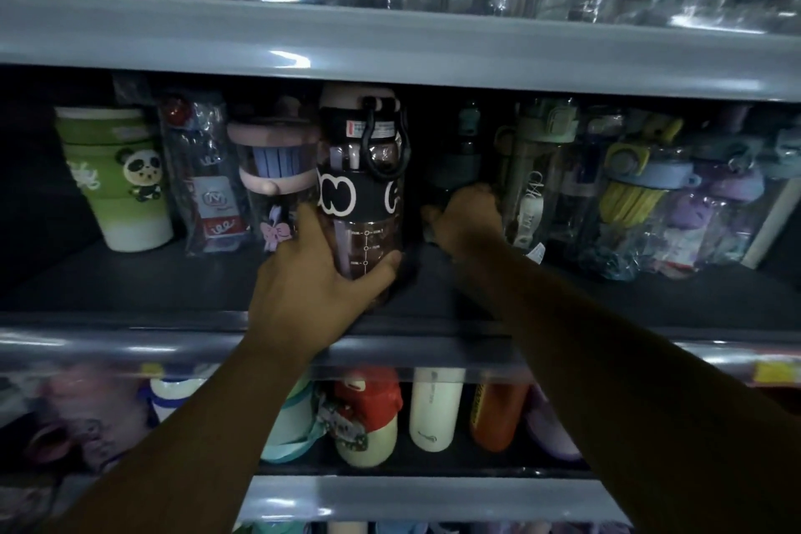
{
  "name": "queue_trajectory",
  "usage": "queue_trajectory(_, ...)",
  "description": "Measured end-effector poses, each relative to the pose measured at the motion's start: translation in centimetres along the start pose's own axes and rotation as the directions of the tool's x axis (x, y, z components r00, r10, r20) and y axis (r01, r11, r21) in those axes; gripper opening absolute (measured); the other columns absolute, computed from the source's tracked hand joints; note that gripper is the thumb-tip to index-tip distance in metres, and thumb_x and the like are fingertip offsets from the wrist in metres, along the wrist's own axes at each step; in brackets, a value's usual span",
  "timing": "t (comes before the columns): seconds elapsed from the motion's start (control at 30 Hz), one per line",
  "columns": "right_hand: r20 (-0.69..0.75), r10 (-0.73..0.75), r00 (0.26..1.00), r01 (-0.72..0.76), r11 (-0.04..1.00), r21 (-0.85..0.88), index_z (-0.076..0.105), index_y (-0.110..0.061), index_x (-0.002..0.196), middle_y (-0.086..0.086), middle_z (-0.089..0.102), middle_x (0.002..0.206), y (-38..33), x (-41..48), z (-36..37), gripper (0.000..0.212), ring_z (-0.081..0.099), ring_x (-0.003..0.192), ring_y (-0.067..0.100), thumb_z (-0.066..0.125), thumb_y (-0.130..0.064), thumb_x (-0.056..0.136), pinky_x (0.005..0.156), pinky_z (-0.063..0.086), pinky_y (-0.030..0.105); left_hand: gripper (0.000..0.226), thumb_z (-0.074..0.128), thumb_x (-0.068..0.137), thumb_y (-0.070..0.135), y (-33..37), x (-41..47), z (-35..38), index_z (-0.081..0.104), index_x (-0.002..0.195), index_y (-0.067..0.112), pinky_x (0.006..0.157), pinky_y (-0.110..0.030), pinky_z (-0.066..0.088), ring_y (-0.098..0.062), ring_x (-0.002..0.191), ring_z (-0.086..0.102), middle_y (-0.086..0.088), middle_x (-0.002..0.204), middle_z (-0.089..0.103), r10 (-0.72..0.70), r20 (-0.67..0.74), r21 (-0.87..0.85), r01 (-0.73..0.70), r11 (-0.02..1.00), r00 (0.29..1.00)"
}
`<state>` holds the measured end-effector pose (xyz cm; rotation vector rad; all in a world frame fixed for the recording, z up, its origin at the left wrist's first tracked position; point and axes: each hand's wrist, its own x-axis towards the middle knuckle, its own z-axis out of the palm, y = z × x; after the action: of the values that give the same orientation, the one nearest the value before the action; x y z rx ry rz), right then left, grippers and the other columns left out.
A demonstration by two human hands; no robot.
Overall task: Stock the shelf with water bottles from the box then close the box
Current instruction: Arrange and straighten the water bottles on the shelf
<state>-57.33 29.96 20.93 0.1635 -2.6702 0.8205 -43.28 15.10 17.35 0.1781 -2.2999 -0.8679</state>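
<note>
My left hand (312,286) grips the base of a clear pinkish water bottle (362,182) with a black band, a pink lid and a black strap, held upright over the middle shelf (130,286). My right hand (466,223) reaches deeper into the same shelf and rests against a dark bottle (461,152) with a teal cap, just left of a grey-green bottle (535,169); the dark makes the grip unclear. The box is out of view.
On the middle shelf stand a green panda cup (119,178), wrapped bottles (203,173), a pink-lidded bottle (271,178) and yellow and purple bottles (637,195) at the right. Clear bottles fill the upper shelf (390,52). Red, white and orange bottles (435,408) stand below.
</note>
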Motion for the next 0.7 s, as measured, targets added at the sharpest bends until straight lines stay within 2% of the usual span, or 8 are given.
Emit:
queue_trajectory(0.2,-0.022,-0.099,0.995,0.100,0.993,0.062,0.043,0.011,0.136,0.023,0.055,0.134,1.8,-3.7,-1.5,0.075,0.056,0.124,0.036,0.072,-0.042,0.091,0.101,0.048,0.037,0.085,0.070,0.072,0.073,0.4,-0.3,0.1,0.036,0.131,0.022,0.094,-0.043,0.053,-0.034,0.108,0.067,-0.006,0.122,0.069,-0.020,0.004,0.057,0.019,0.998,1.000)
queue_trajectory(0.3,-0.064,-0.157,0.985,0.162,0.984,0.077,0.058,-0.005,0.130,0.010,0.067,0.123,3.2,-5.0,-1.6,0.084,0.066,0.113,0.026,0.066,-0.067,0.074,0.093,0.054,0.032,0.082,0.071,0.072,0.072,0.5,-0.3,0.0,0.037,0.128,0.023,0.094,-0.042,0.053,-0.033,0.107,0.067,-0.004,0.120,0.068,-0.040,0.005,0.060,0.039,0.997,0.999)
queue_trajectory(0.37,-0.072,-0.120,0.990,0.128,0.984,0.123,0.058,-0.013,0.130,0.004,0.067,0.122,4.2,-5.5,-1.6,0.101,0.067,0.110,0.023,0.055,-0.082,0.057,0.091,0.057,0.036,0.080,0.073,0.073,0.071,0.6,-0.3,0.0,0.038,0.126,0.023,0.094,-0.043,0.054,-0.032,0.107,0.067,-0.004,0.120,0.069,-0.046,0.003,0.067,0.045,0.997,0.999)
queue_trajectory(0.4,-0.072,-0.114,0.991,0.124,0.978,0.170,0.057,-0.016,0.131,0.002,0.066,0.123,4.6,-5.6,-1.9,0.104,0.066,0.111,0.020,0.058,-0.085,0.053,0.092,0.057,0.039,0.079,0.073,0.074,0.070,0.6,-0.4,0.0,0.038,0.126,0.023,0.094,-0.043,0.054,-0.033,0.107,0.067,-0.004,0.120,0.069,-0.043,0.001,0.071,0.043,0.997,0.999)
queue_trajectory(0.47,-0.061,-0.148,0.987,0.160,0.921,0.356,0.059,-0.018,0.128,-0.003,0.069,0.120,5.0,-5.5,-2.3,0.094,0.067,0.110,0.012,0.079,-0.073,0.055,0.093,0.058,0.039,0.077,0.072,0.074,0.071,0.7,-0.4,0.0,0.038,0.124,0.023,0.093,-0.044,0.055,-0.032,0.105,0.068,-0.004,0.119,0.070,-0.034,-0.007,0.073,0.035,0.997,0.999)
queue_trajectory(0.5,-0.039,-0.168,0.985,0.167,0.877,0.451,0.062,-0.018,0.125,-0.005,0.072,0.117,5.1,-5.7,-2.5,0.079,0.069,0.108,0.009,0.088,-0.056,0.061,0.093,0.059,0.038,0.077,0.072,0.074,0.071,0.6,-0.4,0.1,0.038,0.124,0.023,0.092,-0.044,0.055,-0.032,0.104,0.068,-0.004,0.118,0.070,-0.033,-0.008,0.075,0.034,0.997,0.999)
queue_trajectory(0.57,-0.003,-0.206,0.979,0.172,0.811,0.559,0.063,-0.020,0.123,-0.005,0.073,0.114,5.2,-6.1,-2.7,0.059,0.069,0.106,0.007,0.087,-0.030,0.069,0.096,0.057,0.040,0.077,0.072,0.074,0.071,0.6,-0.4,0.1,0.038,0.124,0.023,0.092,-0.045,0.054,-0.032,0.104,0.068,-0.004,0.118,0.069,-0.033,-0.010,0.077,0.034,0.996,0.999)
queue_trajectory(0.7,-0.041,-0.139,0.989,0.137,0.804,0.579,0.053,-0.022,0.129,-0.008,0.070,0.118,5.2,-6.5,-1.9,0.073,0.067,0.111,0.011,0.076,-0.048,0.066,0.099,0.054,0.046,0.081,0.067,0.070,0.077,0.7,-0.5,0.0,0.038,0.126,0.025,0.093,-0.047,0.055,-0.031,0.104,0.068,-0.003,0.118,0.069,-0.032,-0.012,0.073,0.033,0.997,0.999)
